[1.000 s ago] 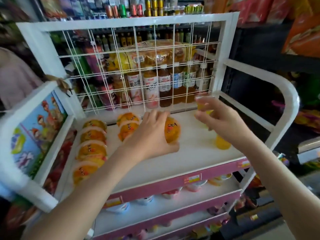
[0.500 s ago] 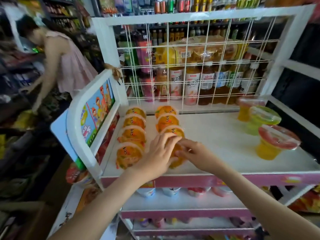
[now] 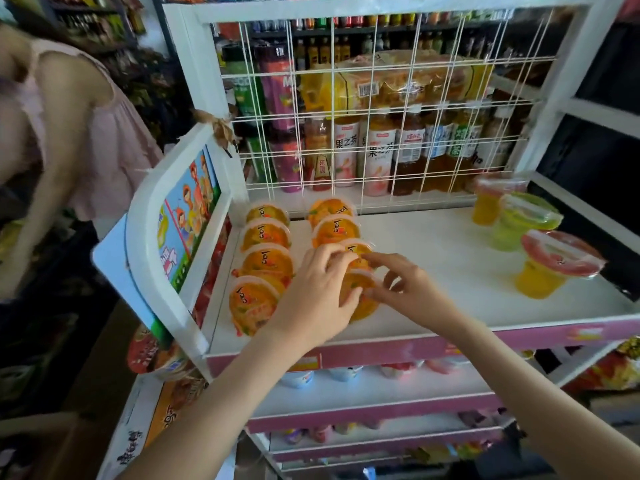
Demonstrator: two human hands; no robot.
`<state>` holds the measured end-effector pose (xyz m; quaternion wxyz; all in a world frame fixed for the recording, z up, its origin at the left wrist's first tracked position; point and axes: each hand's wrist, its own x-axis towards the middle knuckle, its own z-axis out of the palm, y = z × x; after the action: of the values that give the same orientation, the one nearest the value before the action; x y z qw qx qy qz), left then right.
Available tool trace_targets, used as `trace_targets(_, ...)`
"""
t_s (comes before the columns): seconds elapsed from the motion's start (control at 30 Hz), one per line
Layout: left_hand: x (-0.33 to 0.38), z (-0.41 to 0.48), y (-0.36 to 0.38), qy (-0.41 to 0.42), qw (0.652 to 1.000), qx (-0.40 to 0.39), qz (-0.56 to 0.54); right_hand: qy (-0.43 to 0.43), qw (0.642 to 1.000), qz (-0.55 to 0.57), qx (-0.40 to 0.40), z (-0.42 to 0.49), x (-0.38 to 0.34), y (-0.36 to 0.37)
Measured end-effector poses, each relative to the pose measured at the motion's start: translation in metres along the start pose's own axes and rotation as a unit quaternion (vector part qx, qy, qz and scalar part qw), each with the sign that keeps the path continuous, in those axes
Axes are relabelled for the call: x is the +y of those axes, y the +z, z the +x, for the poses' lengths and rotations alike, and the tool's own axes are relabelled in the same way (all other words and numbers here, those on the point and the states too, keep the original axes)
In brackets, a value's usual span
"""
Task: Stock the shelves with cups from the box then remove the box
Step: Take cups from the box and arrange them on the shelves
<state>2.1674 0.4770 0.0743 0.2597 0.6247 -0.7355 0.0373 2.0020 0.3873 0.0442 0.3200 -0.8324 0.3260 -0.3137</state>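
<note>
Two rows of orange fruit cups [image 3: 266,233] lie on the white top shelf [image 3: 443,271] at its left side. My left hand [image 3: 311,299] and my right hand [image 3: 401,289] both hold the front cup of the right row [image 3: 360,299], fingers curled round its rim. Behind it, more orange cups [image 3: 334,230] run back toward the wire grid. Three taller jelly cups stand at the shelf's right end: a red-lidded one [image 3: 554,265], a green one [image 3: 519,220] and an orange one [image 3: 488,202]. No box is in view.
A white wire grid [image 3: 381,126] backs the shelf, with drink bottles behind it. A white side panel with a cartoon poster [image 3: 187,216] closes the left end. Lower pink-edged shelves [image 3: 381,410] hold small cups. A person in pink [image 3: 86,133] bends at the left.
My right hand left the jelly cups at the right and joined my left hand on the front orange cup. The view swung left, bringing the person into sight.
</note>
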Motion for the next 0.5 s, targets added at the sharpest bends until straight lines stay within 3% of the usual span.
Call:
trace_targets(0.13,-0.013,0.003,-0.017,0.032,0.996,0.080,0.015,0.029,1.000,0.008,0.006,0.001,-0.005,-0.002)
trace_targets(0.3,-0.043,-0.006,-0.034,-0.009,0.988,0.155,0.024,0.024,1.000,0.015,-0.014,-0.008,-0.006,0.002)
trace_targets(0.4,-0.057,-0.017,-0.034,-0.035,0.984,0.172,0.026,0.022,1.000,-0.002,0.001,-0.015,-0.005,0.008)
trace_targets(0.5,-0.045,-0.020,-0.023,-0.011,0.987,0.161,0.014,0.018,0.999,-0.039,0.026,-0.023,-0.006,0.012)
